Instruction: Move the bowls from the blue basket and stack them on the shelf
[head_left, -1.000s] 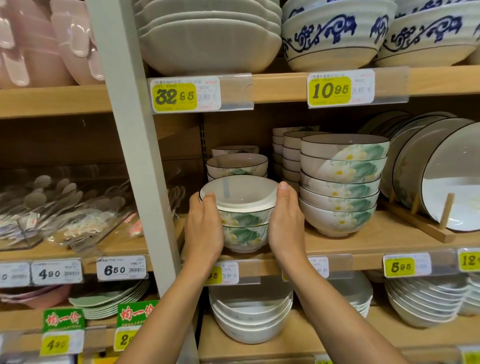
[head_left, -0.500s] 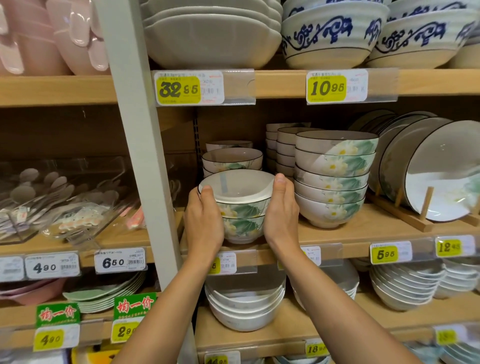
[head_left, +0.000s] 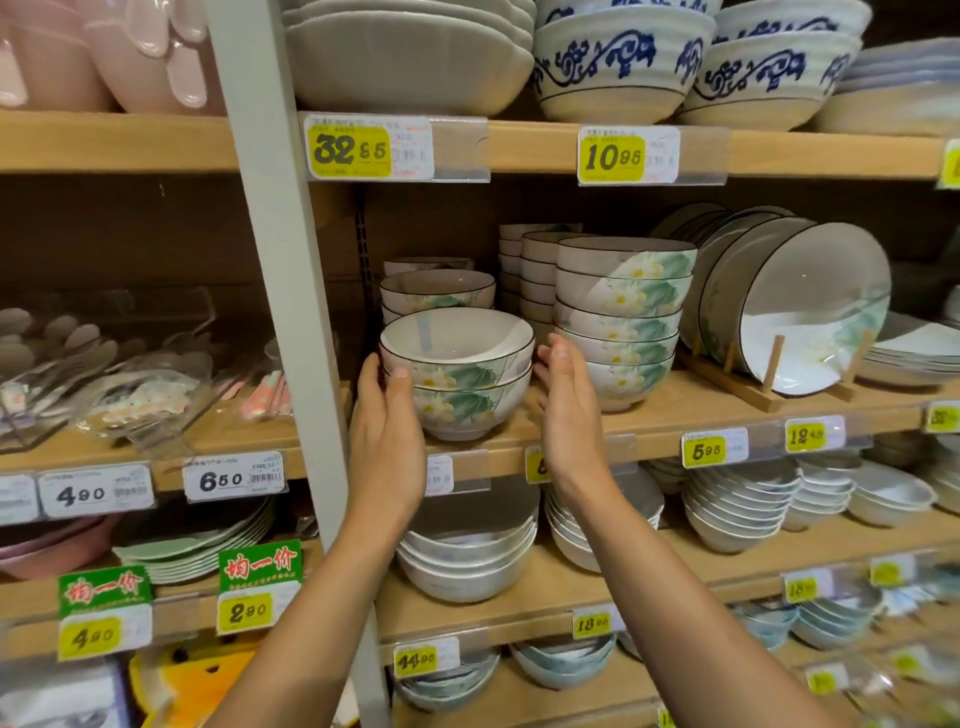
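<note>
1. Wooden shop shelving fills the view; a two-bowl stack (head_left: 467, 384) of lotus-patterned bowls is set upright at the front edge of the middle shelf (head_left: 649, 421).
2. The left hand (head_left: 387, 441) is cupped on the stack at 9 o'clock, thumb laid on the upper bowl's wall; the right hand (head_left: 569, 415) is held just apart at 3 o'clock, fingers straight, nothing touched.
3. A taller lotus-bowl stack (head_left: 621, 322) is seen further out at 3 o'clock.
4. Placing is judged nearly done.
5. Next, the left hand must be drawn off without the stack being nudged; the blue basket is not seen.
</note>
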